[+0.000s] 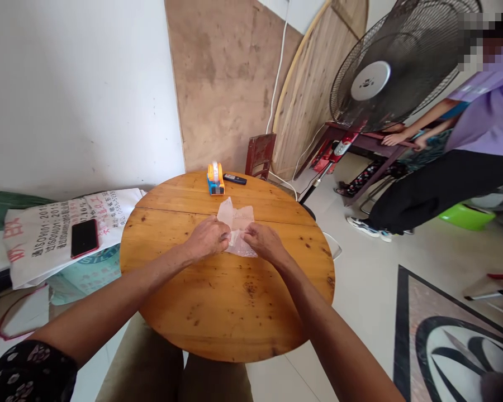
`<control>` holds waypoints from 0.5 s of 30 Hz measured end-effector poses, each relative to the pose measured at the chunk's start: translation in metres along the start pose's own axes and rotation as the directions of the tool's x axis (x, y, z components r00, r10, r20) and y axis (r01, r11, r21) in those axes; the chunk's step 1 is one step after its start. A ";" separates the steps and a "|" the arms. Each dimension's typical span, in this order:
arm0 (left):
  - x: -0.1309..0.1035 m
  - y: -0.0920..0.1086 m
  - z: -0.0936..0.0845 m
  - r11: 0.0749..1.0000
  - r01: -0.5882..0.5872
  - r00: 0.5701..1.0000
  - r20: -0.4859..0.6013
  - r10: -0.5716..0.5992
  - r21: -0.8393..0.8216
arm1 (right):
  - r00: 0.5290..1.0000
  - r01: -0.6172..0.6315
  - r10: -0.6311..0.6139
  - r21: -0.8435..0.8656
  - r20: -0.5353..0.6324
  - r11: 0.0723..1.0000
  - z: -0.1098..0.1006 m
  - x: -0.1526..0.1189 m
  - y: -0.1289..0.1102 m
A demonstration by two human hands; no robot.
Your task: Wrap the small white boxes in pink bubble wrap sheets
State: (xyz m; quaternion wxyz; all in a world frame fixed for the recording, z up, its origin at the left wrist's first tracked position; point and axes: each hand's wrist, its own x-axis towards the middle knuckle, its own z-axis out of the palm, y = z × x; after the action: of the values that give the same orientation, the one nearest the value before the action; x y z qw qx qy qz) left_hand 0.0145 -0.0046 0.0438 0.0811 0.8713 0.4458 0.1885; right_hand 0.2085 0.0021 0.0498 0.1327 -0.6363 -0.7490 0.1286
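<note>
Two bare hands of ours work close together over one round, varnished wooden table [218, 312]. Our left hand [209, 235] has its fingers curled and pinching the left side of one thin, crinkled, translucent whitish sheet [241, 215]; our right hand [265, 241] has its fingers bent and gripping the right side. The sheet lies between the two sets of fingertips, over the middle of the far half of the table, and spreads out beyond the fingers and a little towards us. It looks filmy and creased, with uneven edges and a pointed corner at its far left; whether it is one layer or several, we cannot tell.

Beyond it, near the table's far edge, we have one orange-and-blue plastic tape dispenser [216, 180] and, just to its right, one slim dark oblong object [235, 179]. Left of the table, one black-screened phone with a red edge [84, 238] rests on a printed white sack [46, 229]. One large black standing fan [406, 61] and one person in a purple top [482, 123] are off to our right
</note>
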 end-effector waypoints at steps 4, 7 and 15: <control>0.003 -0.003 0.001 1.000 0.001 1.000 0.017 -0.001 -0.015 | 0.996 -0.057 0.060 0.044 -0.067 0.997 0.011 -0.003 0.005; 0.004 -0.005 0.000 0.999 -0.021 0.999 0.033 0.022 -0.035 | 0.993 -0.081 0.088 0.085 -0.075 0.993 0.016 -0.005 0.011; 0.002 -0.007 0.004 0.997 -0.034 0.999 0.015 0.035 -0.063 | 0.965 -0.229 0.242 0.127 -0.103 0.965 0.017 -0.012 0.007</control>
State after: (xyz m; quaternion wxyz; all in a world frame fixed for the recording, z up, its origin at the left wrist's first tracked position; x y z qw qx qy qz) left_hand 0.0119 0.0017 0.0382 0.1087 0.8774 0.4238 0.1969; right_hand 0.2103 -0.0091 0.0315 0.1965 -0.7188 -0.6503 0.1480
